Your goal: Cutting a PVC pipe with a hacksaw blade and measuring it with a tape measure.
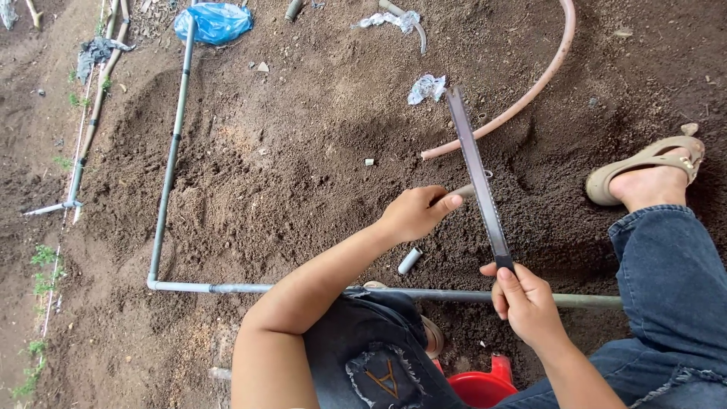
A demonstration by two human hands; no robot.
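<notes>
Between our two hands, our right hand (pixel 526 303) pinches the handle end of a saw blade (pixel 477 178), while our left hand (pixel 415 213), fingers curled tight, grips a short pipe piece (pixel 463 191) under it. The cut looks unfinished, though the blade hides the kerf. Just below the fingers lies a cut stub (pixel 410 260); farther off, a grey pipe frame (pixel 168 159).

blue plastic bag (pixel 214 21) at top on the soil, curved pinkish hose (pixel 542 79) upper right, long grey pipe frame (pixel 170 163) bent in an l, crumpled white scraps (pixel 426 87), short white pipe offcut (pixel 410 260), red plastic stool (pixel 480 385) bottom, beige sandal (pixel 645 162) right
</notes>
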